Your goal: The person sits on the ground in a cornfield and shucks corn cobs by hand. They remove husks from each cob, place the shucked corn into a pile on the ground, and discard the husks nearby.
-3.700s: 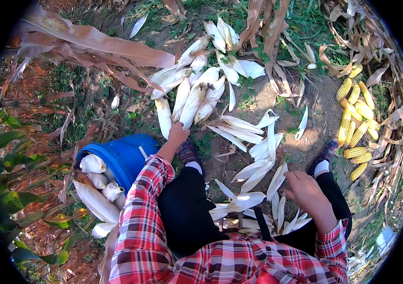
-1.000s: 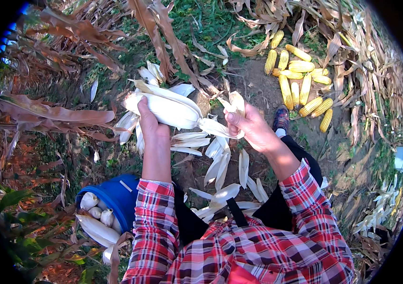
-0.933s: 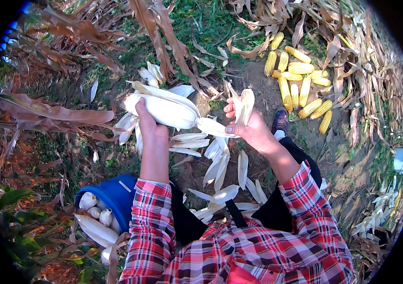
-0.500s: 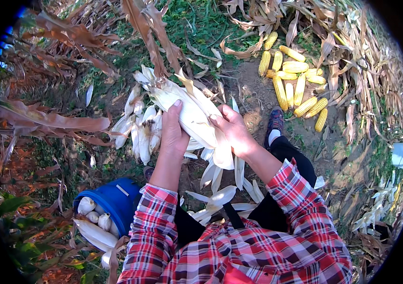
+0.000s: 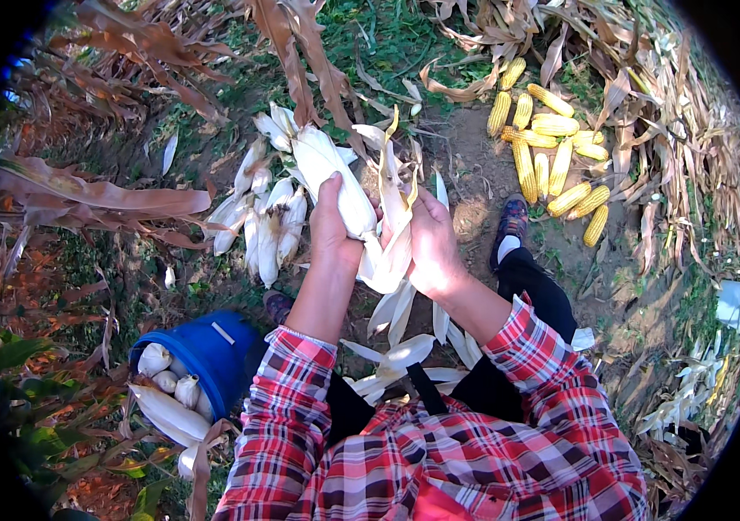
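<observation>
My left hand [image 5: 334,227] is wrapped round a corn ear [image 5: 328,158] in pale husk, its thumb along the side. Close beside it, my right hand [image 5: 431,239] is closed on loosened husk [image 5: 393,201] of that ear, strips of which stick up and curl downward. Behind both, a pile of unhusked ears [image 5: 263,234] lies on the ground. Stripped husks [image 5: 394,365] are scattered between my legs, partly hidden by my hands and clothes.
Several bare yellow cobs [image 5: 561,198] lie at the upper right beside my shoe [image 5: 511,224]. A tipped blue bucket [image 5: 224,343] holding pale ears is at lower left. Dry stalks and leaves [image 5: 101,195] border both sides, with a pale object [image 5: 733,304] at far right.
Earlier my left hand reached to the pile; since then it has lifted an ear. Over the last second both hands drew closer, the ear turned more upright and more husk peeled away.
</observation>
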Demonstrator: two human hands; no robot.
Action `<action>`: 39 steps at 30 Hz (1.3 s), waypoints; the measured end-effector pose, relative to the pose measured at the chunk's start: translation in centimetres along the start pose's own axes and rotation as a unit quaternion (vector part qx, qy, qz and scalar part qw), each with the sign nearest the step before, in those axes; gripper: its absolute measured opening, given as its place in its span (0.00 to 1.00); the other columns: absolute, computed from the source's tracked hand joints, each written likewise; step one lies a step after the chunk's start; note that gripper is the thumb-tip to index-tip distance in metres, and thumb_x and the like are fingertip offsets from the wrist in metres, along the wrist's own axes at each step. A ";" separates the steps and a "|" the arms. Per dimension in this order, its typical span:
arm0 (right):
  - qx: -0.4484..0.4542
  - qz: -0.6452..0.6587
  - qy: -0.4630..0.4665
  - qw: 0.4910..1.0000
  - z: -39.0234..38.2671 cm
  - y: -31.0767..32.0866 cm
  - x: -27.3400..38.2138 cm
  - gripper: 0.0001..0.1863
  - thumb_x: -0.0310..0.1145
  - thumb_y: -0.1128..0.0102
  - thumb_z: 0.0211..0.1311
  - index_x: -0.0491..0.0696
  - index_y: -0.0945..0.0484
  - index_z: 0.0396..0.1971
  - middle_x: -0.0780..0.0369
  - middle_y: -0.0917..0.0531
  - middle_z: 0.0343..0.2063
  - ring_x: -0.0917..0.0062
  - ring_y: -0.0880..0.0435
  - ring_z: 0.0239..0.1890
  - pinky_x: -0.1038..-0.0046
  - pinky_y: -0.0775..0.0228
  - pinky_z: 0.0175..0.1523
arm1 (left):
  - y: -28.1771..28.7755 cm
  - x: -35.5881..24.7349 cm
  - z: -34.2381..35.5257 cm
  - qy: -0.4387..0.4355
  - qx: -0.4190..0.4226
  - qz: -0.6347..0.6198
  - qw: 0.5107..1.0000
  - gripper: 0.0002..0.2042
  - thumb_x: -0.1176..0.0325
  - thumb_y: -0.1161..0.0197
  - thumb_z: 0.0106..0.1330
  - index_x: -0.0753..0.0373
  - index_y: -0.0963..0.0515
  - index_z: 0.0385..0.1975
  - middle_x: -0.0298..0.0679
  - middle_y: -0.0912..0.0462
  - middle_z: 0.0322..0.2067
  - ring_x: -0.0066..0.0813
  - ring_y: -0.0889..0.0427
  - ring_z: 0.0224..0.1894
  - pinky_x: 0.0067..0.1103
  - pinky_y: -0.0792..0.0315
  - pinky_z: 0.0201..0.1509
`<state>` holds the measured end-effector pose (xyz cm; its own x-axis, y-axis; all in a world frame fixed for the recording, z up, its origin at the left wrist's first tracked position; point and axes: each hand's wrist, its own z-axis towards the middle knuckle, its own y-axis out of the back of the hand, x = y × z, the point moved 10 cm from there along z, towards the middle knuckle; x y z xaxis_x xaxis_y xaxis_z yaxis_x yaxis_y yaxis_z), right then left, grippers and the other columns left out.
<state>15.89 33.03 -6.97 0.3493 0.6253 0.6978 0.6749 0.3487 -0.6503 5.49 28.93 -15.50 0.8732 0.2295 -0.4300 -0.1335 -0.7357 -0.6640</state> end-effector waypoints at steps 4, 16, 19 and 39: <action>0.131 -0.196 0.001 0.972 -4.9 -4.1 -1.0 0.12 0.33 0.53 0.69 0.42 0.32 0.28 0.67 0.30 0.21 0.86 0.29 0.25 0.79 0.33 0.32 | 3.3 -2.2 1.7 -0.078 -0.090 0.141 0.983 0.19 0.59 0.39 0.60 0.63 0.32 0.45 0.39 0.25 0.29 0.35 0.23 0.24 0.33 0.26 0.24; 0.272 -0.465 0.310 0.783 -6.4 -5.2 3.3 0.05 0.25 0.45 0.56 0.43 0.33 0.29 0.56 0.25 0.28 0.62 0.23 0.31 0.67 0.32 0.33 | -1.9 -3.3 -0.7 -0.103 -0.001 0.142 0.985 0.21 0.50 0.47 0.65 0.65 0.33 0.43 0.41 0.24 0.28 0.33 0.23 0.28 0.29 0.26 0.27; 0.305 -0.414 0.102 0.852 -6.6 -4.9 0.4 0.07 0.26 0.48 0.59 0.43 0.37 0.27 0.54 0.27 0.21 0.58 0.25 0.25 0.66 0.34 0.31 | -1.4 -0.1 -0.5 -0.043 -0.007 0.156 0.987 0.20 0.51 0.45 0.64 0.64 0.32 0.41 0.41 0.24 0.26 0.34 0.22 0.25 0.30 0.26 0.25; 0.101 -0.414 0.118 0.897 1.3 3.6 4.1 0.39 0.57 0.44 0.58 0.32 0.34 0.50 0.48 0.24 0.45 0.64 0.25 0.52 0.65 0.35 0.56 | -3.6 -0.5 -1.6 -0.030 0.152 0.238 0.959 0.30 0.51 0.38 0.60 0.67 0.34 0.54 0.41 0.23 0.43 0.33 0.22 0.41 0.30 0.24 0.43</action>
<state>18.86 37.74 -6.84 -0.0739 -0.0623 0.9953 0.6437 0.7593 0.0953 6.22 30.43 -11.95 0.6519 -0.0427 -0.7571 -0.6488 -0.5482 -0.5277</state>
